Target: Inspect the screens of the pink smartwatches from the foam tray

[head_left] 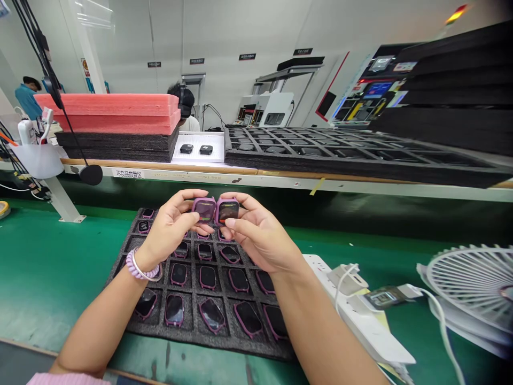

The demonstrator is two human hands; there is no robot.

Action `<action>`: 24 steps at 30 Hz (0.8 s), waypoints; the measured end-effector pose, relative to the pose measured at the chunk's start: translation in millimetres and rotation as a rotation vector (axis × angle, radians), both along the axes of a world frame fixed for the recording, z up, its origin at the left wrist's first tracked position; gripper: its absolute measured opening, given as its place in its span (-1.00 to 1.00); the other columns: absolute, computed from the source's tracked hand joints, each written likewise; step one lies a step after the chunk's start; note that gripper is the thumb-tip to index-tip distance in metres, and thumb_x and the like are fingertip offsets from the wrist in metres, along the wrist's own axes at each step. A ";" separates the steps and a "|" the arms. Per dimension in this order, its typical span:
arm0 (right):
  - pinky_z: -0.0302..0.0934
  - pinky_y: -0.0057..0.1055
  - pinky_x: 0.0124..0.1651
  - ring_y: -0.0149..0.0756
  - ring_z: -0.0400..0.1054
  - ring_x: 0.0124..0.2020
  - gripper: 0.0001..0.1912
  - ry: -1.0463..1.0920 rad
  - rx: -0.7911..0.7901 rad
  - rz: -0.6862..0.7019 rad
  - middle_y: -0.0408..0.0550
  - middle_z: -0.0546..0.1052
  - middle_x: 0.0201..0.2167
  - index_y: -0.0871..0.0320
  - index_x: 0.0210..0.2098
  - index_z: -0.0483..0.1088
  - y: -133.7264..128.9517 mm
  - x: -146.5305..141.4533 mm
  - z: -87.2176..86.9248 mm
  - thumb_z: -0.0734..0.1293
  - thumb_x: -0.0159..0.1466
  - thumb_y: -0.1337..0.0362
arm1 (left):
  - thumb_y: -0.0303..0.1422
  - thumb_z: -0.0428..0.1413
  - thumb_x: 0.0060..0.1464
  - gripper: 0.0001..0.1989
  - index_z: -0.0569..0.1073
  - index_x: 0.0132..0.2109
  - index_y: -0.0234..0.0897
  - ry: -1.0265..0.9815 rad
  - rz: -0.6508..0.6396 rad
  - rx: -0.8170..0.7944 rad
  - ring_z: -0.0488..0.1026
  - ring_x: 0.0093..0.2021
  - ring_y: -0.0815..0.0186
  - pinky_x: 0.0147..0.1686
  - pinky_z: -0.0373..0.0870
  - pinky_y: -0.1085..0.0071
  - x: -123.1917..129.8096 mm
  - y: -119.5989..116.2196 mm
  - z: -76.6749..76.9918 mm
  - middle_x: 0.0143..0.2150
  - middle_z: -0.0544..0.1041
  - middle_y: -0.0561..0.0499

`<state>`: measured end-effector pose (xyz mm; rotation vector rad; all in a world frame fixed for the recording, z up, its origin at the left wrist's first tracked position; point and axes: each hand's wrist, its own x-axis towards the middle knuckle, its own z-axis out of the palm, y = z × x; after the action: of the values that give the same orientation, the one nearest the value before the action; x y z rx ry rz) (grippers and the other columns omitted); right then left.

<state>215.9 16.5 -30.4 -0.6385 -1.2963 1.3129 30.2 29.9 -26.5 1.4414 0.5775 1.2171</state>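
My left hand (176, 216) is closed on a purple-framed smartwatch (205, 209), pinched between thumb and fingers. In my right hand (256, 230) is a second purple smartwatch (227, 211), held the same way. The two watches are side by side, edges touching or nearly so, with their dark screens facing me and small coloured marks lit on them. Beneath my hands lies a black foam tray (192, 334), its square compartments holding several more purple watches without straps, such as a watch (207, 277) near the middle. My forearms hide parts of the tray.
A white power strip (368, 326) with plugged-in chargers and a white fan (476, 289) stand at the right. The shelf (280, 179) ahead bears pink foam (112, 109), two black pieces on white, and another foam tray (340, 155). Two people are in the background.
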 end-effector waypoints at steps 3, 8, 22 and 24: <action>0.26 -0.45 -0.42 -0.41 0.31 -0.49 -0.54 0.019 -0.005 0.015 -0.16 0.49 -0.33 0.09 -0.04 0.39 0.4 0.3 -1.1 0.54 0.12 0.26 | -0.38 0.13 0.11 -0.63 0.40 0.08 -0.29 -0.012 -0.004 0.000 0.62 -0.38 0.30 -0.30 0.62 0.45 -0.2 0.3 0.1 -0.17 0.57 -0.03; 0.36 -0.33 -0.34 -0.31 0.40 -0.46 -0.56 0.065 -0.022 0.023 -0.10 0.53 -0.30 0.08 -0.03 0.41 4.5 -0.4 -2.2 0.50 0.23 -0.01 | -0.38 0.17 0.06 -0.54 0.40 0.14 -0.26 -0.049 0.001 -0.022 0.61 -0.33 0.31 -0.26 0.61 0.44 -0.2 1.7 1.0 -0.13 0.57 -0.04; 0.39 -0.30 -0.26 -0.21 0.51 -0.33 -0.56 0.106 -0.036 0.004 -0.06 0.57 -0.23 0.07 0.00 0.42 14.0 2.1 -5.3 0.47 0.23 0.00 | -0.50 0.22 -0.01 -0.36 0.34 0.24 -0.24 -0.077 0.076 -0.026 0.58 -0.30 0.41 -0.19 0.56 0.51 -2.9 14.8 -3.7 -0.08 0.55 -0.03; 0.40 -0.30 -0.25 -0.22 0.51 -0.33 -0.56 0.089 -0.034 -0.007 -0.08 0.57 -0.21 0.05 0.01 0.41 13.2 2.0 -5.3 0.49 0.20 0.09 | -0.49 0.25 -0.01 -0.36 0.35 0.24 -0.24 -0.066 0.092 0.007 0.58 -0.29 0.41 -0.18 0.56 0.50 -2.9 15.6 -4.6 -0.06 0.54 -0.04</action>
<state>217.9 29.7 -35.7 -0.6010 -1.2006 1.3449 27.4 45.5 -31.1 1.3881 0.6003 1.3350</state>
